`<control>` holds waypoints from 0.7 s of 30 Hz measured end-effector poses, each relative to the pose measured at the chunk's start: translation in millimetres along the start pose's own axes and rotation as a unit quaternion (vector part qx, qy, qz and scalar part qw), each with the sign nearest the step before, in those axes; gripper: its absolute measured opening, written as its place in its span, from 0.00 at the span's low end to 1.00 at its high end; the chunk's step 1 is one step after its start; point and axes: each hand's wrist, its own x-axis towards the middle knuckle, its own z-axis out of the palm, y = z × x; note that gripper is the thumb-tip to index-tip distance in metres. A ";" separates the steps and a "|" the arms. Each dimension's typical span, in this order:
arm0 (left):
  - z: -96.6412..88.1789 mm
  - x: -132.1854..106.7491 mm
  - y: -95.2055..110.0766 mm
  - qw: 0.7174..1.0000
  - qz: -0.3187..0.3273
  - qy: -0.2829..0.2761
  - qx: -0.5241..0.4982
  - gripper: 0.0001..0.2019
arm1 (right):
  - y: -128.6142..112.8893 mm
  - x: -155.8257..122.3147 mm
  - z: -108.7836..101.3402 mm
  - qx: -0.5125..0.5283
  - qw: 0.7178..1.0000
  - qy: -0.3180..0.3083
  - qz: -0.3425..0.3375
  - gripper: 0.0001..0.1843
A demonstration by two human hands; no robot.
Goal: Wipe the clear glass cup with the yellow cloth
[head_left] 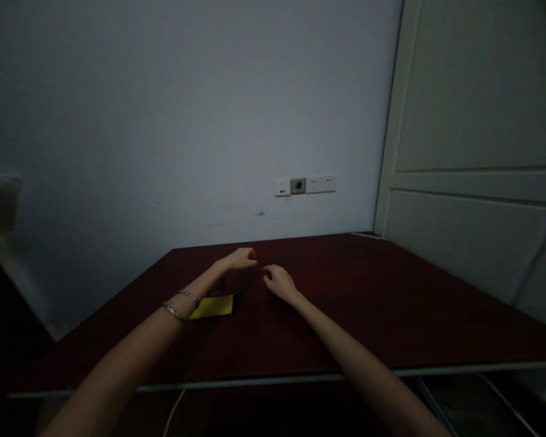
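Note:
Over the dark red tabletop (346, 291), my left hand (240, 258) reaches forward with loosely curled fingers. A gap shows between its thumb and fingers, and I see nothing in it. My right hand (279, 281) is just to the right and a little nearer, bent the same way, its thumb apart from the fingers and nothing visible between. The two hands face each other without touching. Below my left wrist lies a flat yellow pad or paper (213, 306), partly hidden by the forearm. A small dark thing (239, 295), too dim to name, lies at its right end.
Behind the table rises a pale wall (209, 121) with a row of sockets (321, 184). A white panelled door (473, 133) borders the right side. Cables (173, 411) hang below the table's front edge (255, 382). A blurred pale object (0, 200) stands far left.

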 end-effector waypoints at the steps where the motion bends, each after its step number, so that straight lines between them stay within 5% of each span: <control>1: 12.4 4.3 6.9 1.000 0.007 0.004 -0.004 0.20 | 13.4 -2.0 -5.3 -0.020 1.000 -0.009 0.022 0.17; 8: 95.7 14.1 38.3 0.999 0.008 0.039 -0.002 0.26 | 84.3 -20.8 -30.7 -0.084 0.994 -0.039 0.057 0.20; 11: 117.8 14.2 44.0 0.997 -0.067 0.049 0.009 0.30 | 92.3 -24.7 -28.4 -0.100 0.992 -0.033 0.066 0.20; 21: 135.4 12.1 39.6 0.995 -0.071 0.072 0.023 0.27 | 91.1 -25.7 -18.4 -0.107 0.990 -0.031 0.091 0.20</control>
